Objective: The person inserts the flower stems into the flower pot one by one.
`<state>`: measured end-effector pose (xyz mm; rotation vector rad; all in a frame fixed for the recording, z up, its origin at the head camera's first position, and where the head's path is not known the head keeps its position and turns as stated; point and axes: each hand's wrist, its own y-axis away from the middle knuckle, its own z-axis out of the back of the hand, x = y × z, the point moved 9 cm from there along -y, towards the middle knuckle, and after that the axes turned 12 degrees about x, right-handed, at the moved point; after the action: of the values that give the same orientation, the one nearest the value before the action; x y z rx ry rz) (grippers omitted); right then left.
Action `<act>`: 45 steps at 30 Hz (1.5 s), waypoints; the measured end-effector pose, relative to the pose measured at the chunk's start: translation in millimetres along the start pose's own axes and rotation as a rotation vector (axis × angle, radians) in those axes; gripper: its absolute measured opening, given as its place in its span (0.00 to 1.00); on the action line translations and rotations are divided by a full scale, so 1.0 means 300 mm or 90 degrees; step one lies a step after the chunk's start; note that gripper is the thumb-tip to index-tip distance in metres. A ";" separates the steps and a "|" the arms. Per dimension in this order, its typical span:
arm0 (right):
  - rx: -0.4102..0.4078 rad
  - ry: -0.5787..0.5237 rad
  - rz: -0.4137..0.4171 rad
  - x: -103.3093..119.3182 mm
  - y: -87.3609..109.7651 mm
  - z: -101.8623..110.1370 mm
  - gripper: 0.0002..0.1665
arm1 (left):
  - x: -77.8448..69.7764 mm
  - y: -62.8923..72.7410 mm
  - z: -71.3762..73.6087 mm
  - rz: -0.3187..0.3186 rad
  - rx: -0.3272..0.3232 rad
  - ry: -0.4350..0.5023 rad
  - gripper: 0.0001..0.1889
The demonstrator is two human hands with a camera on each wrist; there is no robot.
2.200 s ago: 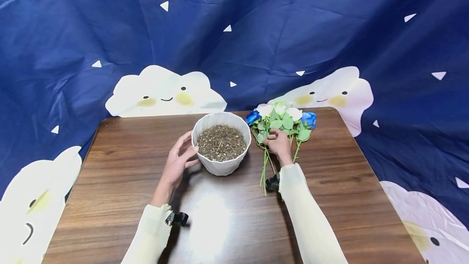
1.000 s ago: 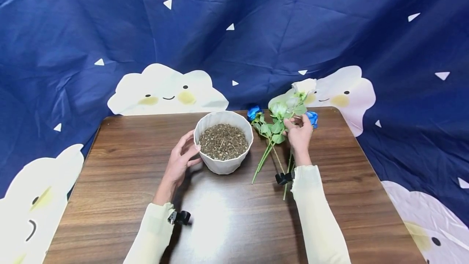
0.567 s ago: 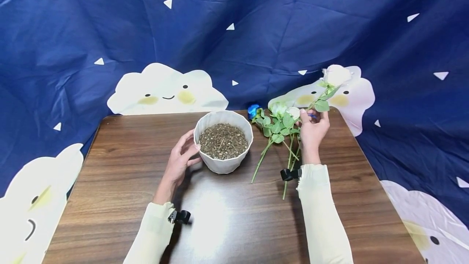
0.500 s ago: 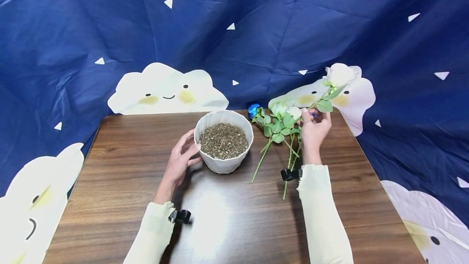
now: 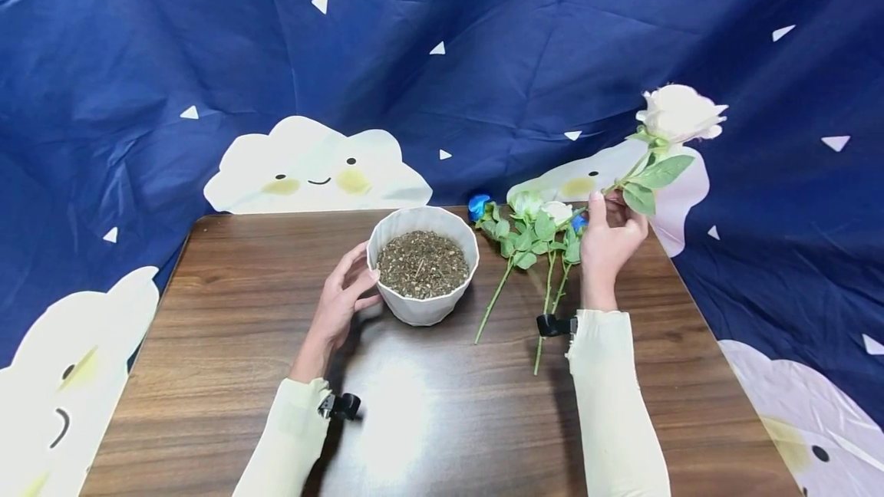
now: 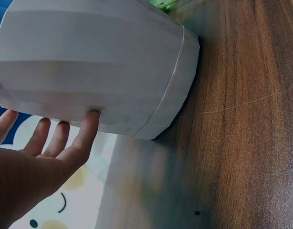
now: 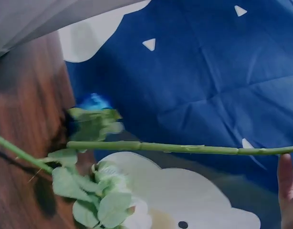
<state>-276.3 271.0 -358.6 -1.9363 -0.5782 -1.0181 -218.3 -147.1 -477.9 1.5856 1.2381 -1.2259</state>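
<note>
My right hand [image 5: 611, 240] pinches the green stem of a white rose [image 5: 680, 113] and holds it above the table's far right side, bloom up and to the right. In the right wrist view, its stem [image 7: 189, 148] runs free across the picture to a cut end. My left hand [image 5: 341, 294] rests against the left side of a white faceted flowerpot [image 5: 423, 311], thumb near the rim. The left wrist view shows its fingertips [image 6: 92, 114] touching the pot wall, fingers spread. Dark soil [image 5: 423, 263] fills most of the pot.
Right of the pot lie several roses: a blue rose [image 5: 479, 207], a pale green-white rose [image 5: 527, 204], a white rose [image 5: 556, 212] and a blue one partly behind my hand. Their stems point toward me on the wooden table [image 5: 242, 313]. A blue cloth [image 5: 442, 98] hangs behind.
My right hand has drawn the white rose out of the bunch and lifted it up and to the right. Other stems shifted a little. My left hand stays at the pot.
</note>
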 end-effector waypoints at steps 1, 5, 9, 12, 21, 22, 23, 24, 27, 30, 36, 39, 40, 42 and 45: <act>-0.006 -0.016 -0.006 0.005 0.000 -0.002 0.13 | 0.000 0.000 0.000 -0.001 -0.001 0.001 0.31; -0.023 -0.080 -0.025 0.019 0.000 -0.011 0.15 | -0.002 0.002 -0.001 -0.003 -0.003 0.004 0.31; -0.028 -0.103 -0.025 0.026 -0.001 -0.018 0.16 | -0.004 0.003 -0.003 -0.002 0.000 0.002 0.31; -0.024 -0.104 -0.023 0.027 0.000 -0.024 0.16 | -0.003 0.003 -0.003 0.000 0.001 0.001 0.31; -0.004 -0.166 -0.032 0.018 -0.002 -0.065 0.16 | -0.005 0.000 -0.002 -0.002 0.003 -0.003 0.32; -0.001 -0.175 -0.036 0.016 -0.002 -0.071 0.16 | -0.005 0.000 -0.002 -0.002 0.003 -0.002 0.31; 0.000 -0.184 -0.043 0.013 -0.002 -0.076 0.17 | -0.005 0.000 -0.002 -0.002 0.003 -0.003 0.31; 0.002 -0.189 -0.050 0.012 -0.001 -0.081 0.18 | -0.005 0.000 -0.001 -0.002 0.002 -0.004 0.31; 0.004 -0.194 -0.067 0.012 0.001 -0.093 0.18 | -0.005 0.000 0.000 -0.003 0.001 -0.004 0.31; 0.002 -0.197 -0.072 0.018 -0.002 -0.100 0.18 | -0.003 0.000 0.001 -0.005 -0.001 -0.002 0.31; 0.002 -0.199 -0.067 0.042 -0.017 -0.115 0.19 | -0.004 0.001 0.003 -0.005 -0.004 -0.003 0.31; -0.003 -0.204 -0.070 0.052 -0.018 -0.121 0.21 | -0.004 0.001 0.003 -0.003 -0.004 -0.004 0.31; -0.006 -0.207 -0.069 0.055 -0.018 -0.123 0.21 | -0.004 0.002 0.003 -0.003 -0.004 -0.002 0.31; -0.015 -0.215 -0.061 0.066 -0.018 -0.124 0.21 | -0.005 0.002 0.002 -0.004 -0.002 -0.002 0.31; -0.024 -0.234 -0.053 0.078 -0.017 -0.132 0.21 | -0.007 0.001 0.001 -0.005 -0.001 0.002 0.31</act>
<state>-283.9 240.5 -324.8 -2.1648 -0.8542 -0.7290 -218.1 -147.9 -476.1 1.5829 1.2472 -1.2274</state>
